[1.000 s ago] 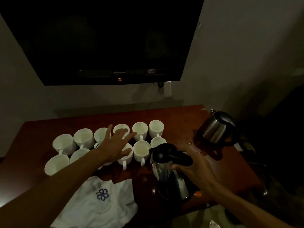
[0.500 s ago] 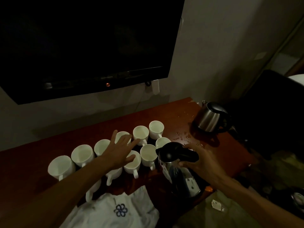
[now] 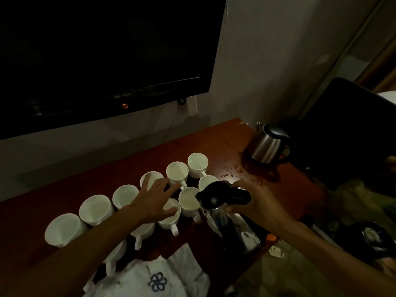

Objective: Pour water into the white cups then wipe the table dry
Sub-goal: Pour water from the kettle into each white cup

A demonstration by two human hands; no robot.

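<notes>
Right hand (image 3: 259, 203) grips kettle (image 3: 224, 226), cups (image 3: 198, 164) beside

Glossy white ceramic is seen in the cups (image 3: 197, 164), polished metal in both kettles (image 3: 265, 149), and soft cloth (image 3: 150, 277) on the reddish wooden desk (image 3: 216, 138).

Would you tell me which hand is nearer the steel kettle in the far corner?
Right. The right hand holds the near kettle, just in front of the far kettle; the left hand spreads over the cups, farther left.

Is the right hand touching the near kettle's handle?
Touching. The head view shows the right hand curled round the black handle of the near kettle.
</notes>
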